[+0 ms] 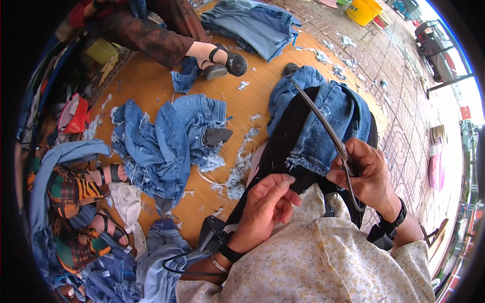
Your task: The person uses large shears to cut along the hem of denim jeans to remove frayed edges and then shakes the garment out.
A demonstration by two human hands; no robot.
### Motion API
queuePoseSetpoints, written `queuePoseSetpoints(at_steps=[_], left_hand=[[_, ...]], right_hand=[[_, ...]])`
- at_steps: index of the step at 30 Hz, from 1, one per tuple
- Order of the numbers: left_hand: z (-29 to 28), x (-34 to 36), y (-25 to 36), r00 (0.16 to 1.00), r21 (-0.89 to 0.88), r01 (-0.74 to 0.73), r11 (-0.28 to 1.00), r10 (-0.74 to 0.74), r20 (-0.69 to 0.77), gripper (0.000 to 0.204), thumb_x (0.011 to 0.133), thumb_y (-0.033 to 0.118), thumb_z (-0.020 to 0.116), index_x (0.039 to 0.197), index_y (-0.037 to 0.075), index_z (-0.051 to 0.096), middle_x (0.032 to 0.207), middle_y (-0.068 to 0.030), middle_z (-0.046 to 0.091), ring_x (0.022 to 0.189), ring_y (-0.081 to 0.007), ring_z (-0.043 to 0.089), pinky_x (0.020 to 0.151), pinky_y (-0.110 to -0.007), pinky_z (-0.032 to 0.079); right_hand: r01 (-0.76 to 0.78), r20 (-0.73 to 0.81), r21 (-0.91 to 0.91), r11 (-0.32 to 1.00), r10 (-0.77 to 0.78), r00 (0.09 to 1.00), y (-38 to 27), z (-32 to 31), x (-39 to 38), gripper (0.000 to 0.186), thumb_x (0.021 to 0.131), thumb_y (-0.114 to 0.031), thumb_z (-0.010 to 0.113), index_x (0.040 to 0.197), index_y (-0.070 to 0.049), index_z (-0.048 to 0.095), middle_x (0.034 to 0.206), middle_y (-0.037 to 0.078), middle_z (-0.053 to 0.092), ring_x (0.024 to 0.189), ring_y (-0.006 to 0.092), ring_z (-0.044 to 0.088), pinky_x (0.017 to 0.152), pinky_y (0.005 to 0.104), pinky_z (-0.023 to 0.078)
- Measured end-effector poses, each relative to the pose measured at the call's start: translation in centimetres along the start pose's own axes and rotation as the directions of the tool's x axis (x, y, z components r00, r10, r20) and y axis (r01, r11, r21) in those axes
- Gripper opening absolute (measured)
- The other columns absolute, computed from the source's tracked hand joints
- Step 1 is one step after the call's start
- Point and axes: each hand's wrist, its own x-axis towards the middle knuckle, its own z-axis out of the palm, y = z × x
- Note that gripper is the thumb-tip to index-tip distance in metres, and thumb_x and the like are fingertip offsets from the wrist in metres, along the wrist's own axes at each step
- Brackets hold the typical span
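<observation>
Floral shirt (303, 257) lies nearest; right hand (368, 174) clasps 1 pair of scissors (329, 126) over draped denim (314, 141); left hand (267, 206) half-curled, whether pinching anything I cannot tell.

My right grip (361, 169) holds a pair of scissors (332, 131), blades pointing away from me over a piece of denim (353, 113) draped across my black trousers (288, 134). My left grip (273, 199) is loosely curled near the denim's frayed end. To my left, more jeans (174, 136) lie crumpled on the brown floor covering (242, 101), beside pale thread scraps (240, 171). Two people's sandalled feet rest there too. Beyond, a yellow bucket (362, 11) stands on paving (399, 106).
</observation>
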Motion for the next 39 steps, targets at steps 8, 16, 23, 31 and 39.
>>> queuePoseSetpoints(at_steps=[8,16,23,31,39], left_hand=[[-0.6,2.5,0.5,0.993,-0.166,0.072,0.984,-0.055,0.107,0.027,0.092,0.033,0.054,0.090,0.007,0.060,0.078,-0.0132,0.064,0.048,-0.0119,0.050,0.044,-0.022,0.037],[-0.4,2.6,0.0,0.998,-0.184,0.003,0.983,0.009,0.065,0.007,0.086,0.011,0.059,0.082,0.006,0.060,0.067,-0.0049,0.059,0.050,-0.0085,0.048,0.043,-0.020,0.034],[-0.2,1.8,-0.3,0.995,-0.041,-0.101,0.994,0.102,0.021,0.008,0.086,0.012,0.058,0.082,0.005,0.060,0.064,-0.0035,0.057,0.048,-0.0066,0.043,0.044,-0.019,0.033],[0.0,1.4,-0.6,0.982,0.054,-0.188,0.981,0.190,-0.023,0.011,0.087,0.013,0.056,0.081,0.004,0.060,0.063,-0.0019,0.055,0.049,-0.0043,0.041,0.045,-0.018,0.032],[0.7,1.2,-0.6,0.976,0.086,-0.218,0.972,0.218,0.004,0.012,0.087,0.013,0.055,0.081,0.004,0.059,0.063,-0.0015,0.055,0.050,-0.0038,0.041,0.046,-0.017,0.031]], right_hand=[[0.003,-0.020,0.019,1.000,-0.003,1.000,-0.3,0.1,-0.2,0.032,0.068,-0.004,0.076,0.074,-0.005,0.044,0.060,-0.001,0.036,0.055,0.0059,0.033,0.047,0.0240,0.029],[-0.023,-0.007,0.112,0.993,0.024,1.000,1.0,-0.1,-0.7,0.030,0.068,-0.005,0.076,0.073,-0.005,0.046,0.059,-0.001,0.037,0.054,0.0054,0.035,0.047,0.0235,0.030],[-0.230,0.325,0.264,0.937,0.139,0.936,2.0,-2.0,-2.6,0.036,0.075,-0.032,0.076,0.076,-0.003,0.055,0.058,-0.001,0.049,0.054,0.0047,0.041,0.048,0.0242,0.033],[-0.211,0.590,0.027,0.977,0.155,0.793,2.8,-4.0,-4.9,0.060,0.082,-0.059,0.057,0.075,0.001,0.054,0.059,0.007,0.049,0.052,0.0170,0.047,0.048,0.0335,0.035],[-0.175,0.553,-0.078,0.981,0.189,0.811,3.7,-3.4,-5.8,0.055,0.084,-0.053,0.058,0.071,0.000,0.051,0.054,0.011,0.042,0.047,0.0193,0.041,0.046,0.0365,0.033]])
